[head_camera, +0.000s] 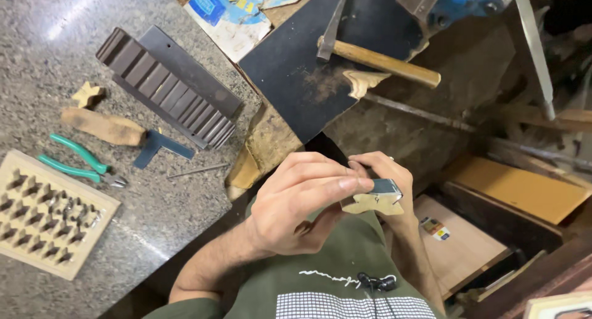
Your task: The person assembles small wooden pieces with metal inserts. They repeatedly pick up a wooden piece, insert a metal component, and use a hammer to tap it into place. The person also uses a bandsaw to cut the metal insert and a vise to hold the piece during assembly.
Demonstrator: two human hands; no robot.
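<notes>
Over on the left of the desk (43,60) there's a pale wooden tray of small punches (49,214) and green-handled pliers (77,158), both untouched. Left hand (296,202) and right hand (385,177) each have their grip clamped on a small wood-and-metal block (373,197), held above the lap. Looks like the checking stage; any turning needs steady fingers.

**What the view leaves unseen**

The right hand (385,177) sits mostly behind the left hand (302,202), and the small wooden block (372,198) they pinch is partly covered by fingers. The hammer (370,58) head is foreshortened, its shape unclear. The blue vise (462,1) is cut by the top edge. At the counter's (37,60) left edge, the pieces in the wooden tray (49,214) are too small to identify.
</notes>
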